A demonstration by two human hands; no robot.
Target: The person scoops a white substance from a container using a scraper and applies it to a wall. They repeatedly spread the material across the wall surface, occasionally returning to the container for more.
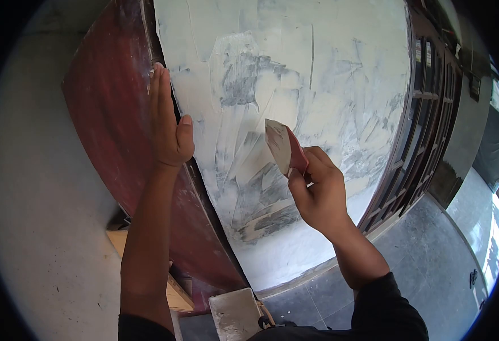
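Note:
My right hand [324,190] pinches a putty knife [281,146] by its reddish part, thumb on one side and fingers on the other. Pale filler smears cover the knife's flat face, which is held up in front of the wall [346,122]. The wall carries uneven cream filler strokes, with grey patches showing through near its upper middle and lower left. My left hand [169,122] lies flat with straight fingers along the edge of a dark red wooden door panel [110,108], beside the dark gap bordering the wall.
Below stands a whitish, filler-stained container [235,315], close to my body. A light wooden piece [178,295] is behind my left forearm. Dark wooden window frames [414,131] line the right side, above a grey tiled floor [408,273]. A plain wall [39,170] fills the left.

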